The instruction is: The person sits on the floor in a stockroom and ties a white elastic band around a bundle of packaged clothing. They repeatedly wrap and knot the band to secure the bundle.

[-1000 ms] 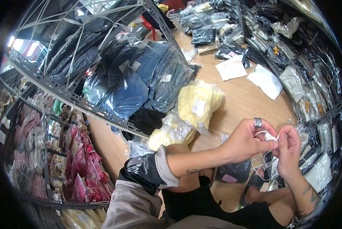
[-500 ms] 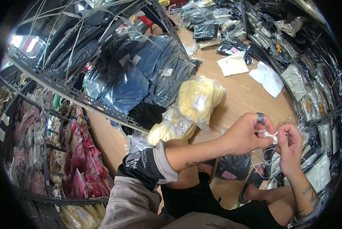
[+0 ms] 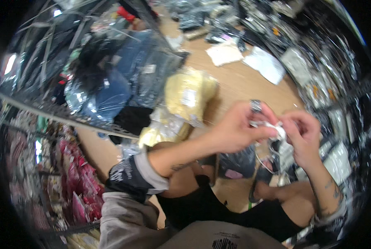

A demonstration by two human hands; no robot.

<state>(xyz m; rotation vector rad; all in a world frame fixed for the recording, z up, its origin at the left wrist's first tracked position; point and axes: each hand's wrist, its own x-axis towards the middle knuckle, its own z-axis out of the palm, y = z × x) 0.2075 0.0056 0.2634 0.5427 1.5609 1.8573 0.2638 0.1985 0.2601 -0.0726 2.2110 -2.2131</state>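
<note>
2 hands on 1 small white crumpled soft item (image 3: pixel 271 127), held mid-air above lap. Left hand (image 3: pixel 235 133) grip pinched on it, dark ring on finger. Right hand (image 3: pixel 302 139) grip closed on its other end. 2 yellow plastic-bagged bundles (image 3: pixel 187 97) on wooden floor (image 3: pixel 235 83), 2 white flat packets (image 3: pixel 243 58) further back. Versus 0.5 s ago: hands same pose, view now blurred, shifted.

- A small white item (image 3: pixel 272 126) is pinched between both hands.
- A dark ring (image 3: pixel 256 106) is worn on the left hand (image 3: pixel 237 133).
- Pale yellow bagged garments (image 3: pixel 187 97) are seen on a light brown wooden floor (image 3: pixel 235 83).
- Blue and navy bagged clothes (image 3: pixel 111 99) are stacked behind.
- Pink and red packets (image 3: pixel 75 182) are shelved at left.
- White flat packets (image 3: pixel 264 64) are seen beyond.
</note>
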